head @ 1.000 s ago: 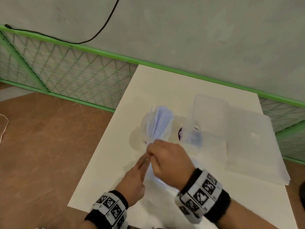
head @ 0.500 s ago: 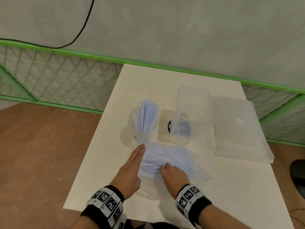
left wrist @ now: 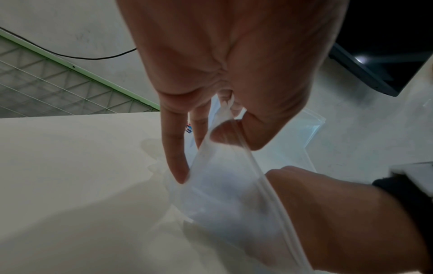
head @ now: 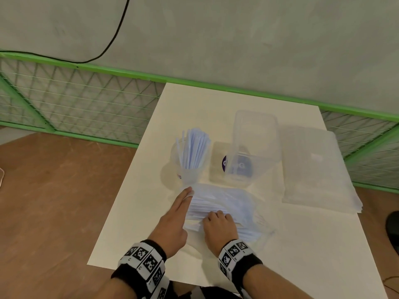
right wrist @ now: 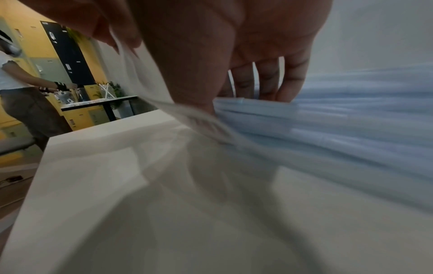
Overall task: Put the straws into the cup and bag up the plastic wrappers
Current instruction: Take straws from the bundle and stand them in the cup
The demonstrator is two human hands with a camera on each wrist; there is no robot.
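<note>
Near the tabletop's [head: 302, 244] front edge, both hands have dropped from the cup [head: 189, 176] to the bag [head: 246, 203]: the left hand [head: 172, 221] pinches its mouth open, the right hand's [head: 219, 228] fingers [head: 217, 215] curl onto more straws [head: 207, 207], so filling likely goes on.

One cup [head: 190, 173], one clear box [head: 254, 134], seemingly dozens of straws [head: 195, 147].

A: What is entered for the foreground?
B: Item one: right hand [right wrist: 211, 46], thumb and fingers [right wrist: 267, 81] set on a bundle of pale blue straws [right wrist: 351, 120]. Item two: thin clear plastic film [right wrist: 145, 81], slanted over a white tabletop [right wrist: 105, 185].
A: Background?
B: One standing person in a white top [right wrist: 23, 107] is recorded.
</note>
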